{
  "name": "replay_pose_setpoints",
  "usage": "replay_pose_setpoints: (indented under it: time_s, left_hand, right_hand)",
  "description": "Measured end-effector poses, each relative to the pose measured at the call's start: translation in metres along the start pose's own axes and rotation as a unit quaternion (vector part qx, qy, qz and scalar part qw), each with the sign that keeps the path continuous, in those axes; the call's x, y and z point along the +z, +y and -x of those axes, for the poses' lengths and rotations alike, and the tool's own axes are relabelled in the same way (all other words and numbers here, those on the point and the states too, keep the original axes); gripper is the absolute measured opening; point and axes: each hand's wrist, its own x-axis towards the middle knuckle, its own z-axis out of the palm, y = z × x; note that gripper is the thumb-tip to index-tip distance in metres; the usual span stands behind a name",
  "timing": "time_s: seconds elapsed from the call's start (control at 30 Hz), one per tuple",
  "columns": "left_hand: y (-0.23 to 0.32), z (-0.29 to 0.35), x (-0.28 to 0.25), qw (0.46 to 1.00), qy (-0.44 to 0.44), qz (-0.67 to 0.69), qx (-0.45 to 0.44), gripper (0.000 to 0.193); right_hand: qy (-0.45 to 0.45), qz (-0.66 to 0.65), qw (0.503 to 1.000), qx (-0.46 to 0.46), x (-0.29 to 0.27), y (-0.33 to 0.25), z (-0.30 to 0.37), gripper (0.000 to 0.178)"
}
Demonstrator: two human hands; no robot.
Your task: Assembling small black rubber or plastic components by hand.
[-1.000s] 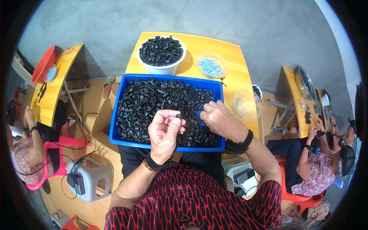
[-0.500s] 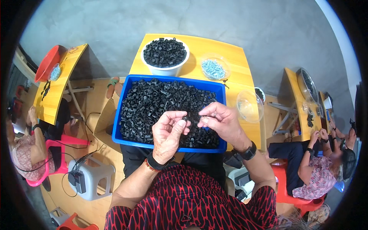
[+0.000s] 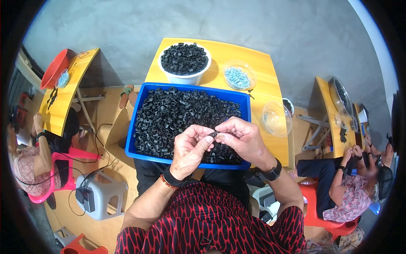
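A small black plastic part [image 3: 213, 134] sits between the fingertips of both hands, over the near right part of a blue tub [image 3: 192, 88]. My left hand [image 3: 189, 146] pinches it between thumb and fingers from the left. From the right, my right hand [image 3: 242, 139] closes thumb and forefinger on the same spot; whether it grips a second piece is hidden by the fingers. Below the hands, the tub is heaped with loose black plastic parts [image 3: 169, 112] of the same look.
Behind the tub, a white bucket [image 3: 186, 78] full of black parts stands on the yellow table [image 3: 264, 70]. To its right are a see-through bowl of bluish screws [image 3: 237, 78] and another see-through bowl [image 3: 276, 119]. Co-workers sit at tables left [image 3: 29, 165] and right [image 3: 351, 190].
My hands have come together: the right hand moved left and its fingertips now meet the left hand's at the black part. The view has shifted slightly.
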Motion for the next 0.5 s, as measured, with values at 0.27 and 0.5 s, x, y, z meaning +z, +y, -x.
replay_pose_setpoints:
  time_s: [0.27, 0.5]
  left_hand:
    - [0.001, 0.000, 0.001, 1.000, 0.005, -0.008, -0.004, 0.017]
    - [0.001, 0.000, 0.000, 1.000, 0.021, -0.018, -0.009, 0.016]
  right_hand:
    - [0.020, 0.050, 0.998, -0.015, 0.004, -0.004, 0.003, 0.015]
    - [0.066, 0.066, 0.994, -0.052, 0.013, 0.000, 0.002, 0.014]
